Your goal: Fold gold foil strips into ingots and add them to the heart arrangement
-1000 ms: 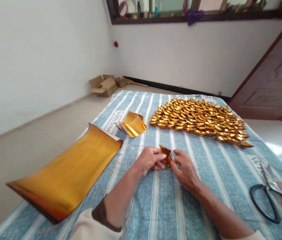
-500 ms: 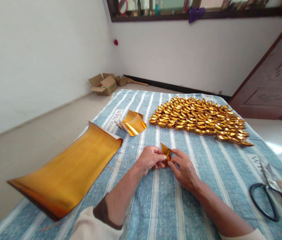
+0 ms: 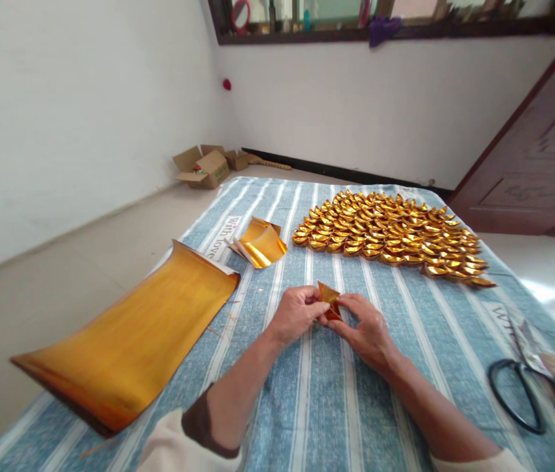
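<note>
Left hand (image 3: 297,314) and right hand (image 3: 363,328) meet over a striped cloth (image 3: 326,406), thumbs and fingers drawn narrow around a small gold foil piece (image 3: 329,292) that is partly folded, one pointed corner standing up between them. The left hand grips the foil's left side between thumb and curled fingers, while the right hand pinches its opposite side, index finger near the upper edge and thumb lower down; whether the foil touches the cloth below cannot be told. Just beyond the hands, toward the left, rests a small stack of gold squares (image 3: 263,246), the top one curling and catching the light. Farther to the right, rows of folded gold boats (image 3: 390,236) sit packed side by side, their shiny points raised. Nearer the person, left of the left forearm, lies a large gold sheet (image 3: 130,334), its far edge curled up to bare a pale underside. At the right edge, well apart from the hands, lies a pair of scissors (image 3: 534,360) with black looped handles, beside a tan item too blurred to name. Past the blue-and-white cloth, printed in one place with the words "With love," an uncovered cardboard box (image 3: 215,168) stands on the pale floor (image 3: 110,278) by a white wall (image 3: 346,98). Purple fabric (image 3: 384,30) hangs from the window ledge (image 3: 306,38), and a reddish-brown door (image 3: 527,151) leans into the frame at right.
</note>
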The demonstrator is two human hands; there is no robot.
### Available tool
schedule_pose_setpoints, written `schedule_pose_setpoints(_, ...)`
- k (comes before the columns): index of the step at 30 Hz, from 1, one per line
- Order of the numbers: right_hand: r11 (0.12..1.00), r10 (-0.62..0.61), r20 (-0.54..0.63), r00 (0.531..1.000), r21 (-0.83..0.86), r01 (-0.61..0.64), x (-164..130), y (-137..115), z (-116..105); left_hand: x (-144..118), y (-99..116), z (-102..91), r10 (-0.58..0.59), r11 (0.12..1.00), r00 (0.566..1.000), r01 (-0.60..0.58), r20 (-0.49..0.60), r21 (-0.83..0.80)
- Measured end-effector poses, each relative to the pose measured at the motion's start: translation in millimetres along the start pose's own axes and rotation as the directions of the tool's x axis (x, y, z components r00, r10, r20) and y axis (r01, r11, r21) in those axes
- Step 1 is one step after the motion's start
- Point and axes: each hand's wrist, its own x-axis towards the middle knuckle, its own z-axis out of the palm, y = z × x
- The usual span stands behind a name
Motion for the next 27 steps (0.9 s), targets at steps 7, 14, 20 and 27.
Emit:
schedule_pose_setpoints(7,0.997,-0.029,0.001,1.0,-0.076,0.029,-3,9,0,-14,-5,0.3,0.394,0.788,0.909,-0.41,0.135,0.46)
schedule_pose_setpoints(14,0.991,-0.116,0.011,0.993,-0.066,0.116,-1,5,-1,-25,-13,1.9,0.477,0.705,0.86,-0.499,0.184,0.505)
schedule_pose_setpoints(20,0.996,-0.089,0.02,0.996,0.017,0.089,-1,-3,-4,-24,-10,3.7,0.573,0.672,0.813,-0.538,0.102,0.509)
schedule_pose_setpoints(27,0.997,-0.077,0.074,0.994,0.008,0.076,-2,-5,-3,-22,-11,1.8,0.473,0.793,0.88,-0.447,0.044,0.414)
